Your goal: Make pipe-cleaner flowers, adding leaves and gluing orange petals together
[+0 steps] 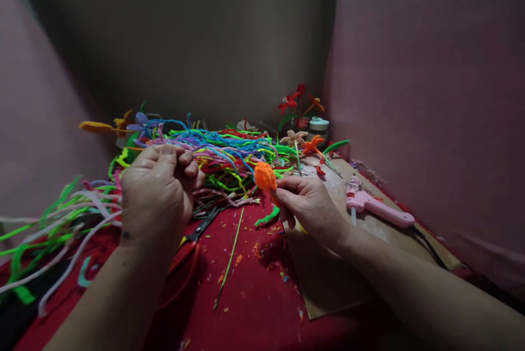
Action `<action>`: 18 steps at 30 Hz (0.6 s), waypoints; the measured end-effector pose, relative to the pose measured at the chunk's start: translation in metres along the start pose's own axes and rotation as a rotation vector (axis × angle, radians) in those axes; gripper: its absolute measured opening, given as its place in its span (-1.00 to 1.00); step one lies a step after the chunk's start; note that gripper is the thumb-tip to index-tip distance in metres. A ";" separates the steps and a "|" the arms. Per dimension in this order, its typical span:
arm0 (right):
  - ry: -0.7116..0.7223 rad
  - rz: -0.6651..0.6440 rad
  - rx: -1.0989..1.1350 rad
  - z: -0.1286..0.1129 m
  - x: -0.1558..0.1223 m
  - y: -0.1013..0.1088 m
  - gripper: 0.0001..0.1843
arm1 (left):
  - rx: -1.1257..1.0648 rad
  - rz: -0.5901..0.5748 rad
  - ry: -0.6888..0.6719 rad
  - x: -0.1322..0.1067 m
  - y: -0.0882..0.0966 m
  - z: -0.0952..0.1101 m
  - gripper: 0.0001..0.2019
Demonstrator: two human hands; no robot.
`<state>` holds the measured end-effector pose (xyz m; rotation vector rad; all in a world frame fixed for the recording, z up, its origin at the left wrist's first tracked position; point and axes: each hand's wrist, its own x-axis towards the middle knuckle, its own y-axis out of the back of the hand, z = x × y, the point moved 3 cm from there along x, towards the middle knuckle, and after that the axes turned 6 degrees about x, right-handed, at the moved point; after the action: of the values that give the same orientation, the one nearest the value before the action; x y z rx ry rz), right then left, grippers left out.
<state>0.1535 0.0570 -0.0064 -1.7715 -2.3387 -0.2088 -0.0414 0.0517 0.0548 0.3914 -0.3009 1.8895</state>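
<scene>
My right hand point(308, 204) pinches a small stem topped by a round orange pipe-cleaner bud point(265, 176), held upright above the red cloth. My left hand point(158, 191) is closed into a loose fist over the near edge of a big heap of coloured pipe cleaners point(221, 154). What its fingers hold is hidden. The two hands are apart, with the bud between them.
Red-handled scissors point(192, 244) lie under my left wrist on the red cloth point(254, 307). A thin green stem point(230, 255) lies in front. A pink glue gun point(379, 209) rests on cardboard point(328, 280) at right. Finished flowers point(299, 102) and a small jar point(319, 128) stand by the back wall.
</scene>
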 end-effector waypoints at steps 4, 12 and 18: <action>0.025 0.017 -0.040 -0.001 0.000 0.001 -0.82 | -0.100 0.091 0.025 -0.006 -0.005 -0.004 -0.81; 0.236 0.082 -0.259 -0.002 0.000 0.003 -0.78 | 0.127 -0.369 0.186 -0.037 -0.046 -0.021 -0.64; 0.331 0.090 -0.384 -0.003 -0.003 -0.001 -0.79 | 0.189 -0.341 0.178 -0.044 -0.048 -0.024 -0.71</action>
<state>0.1540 0.0530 -0.0045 -1.8222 -2.0760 -0.9151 0.0149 0.0404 0.0158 0.3719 0.0623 1.6065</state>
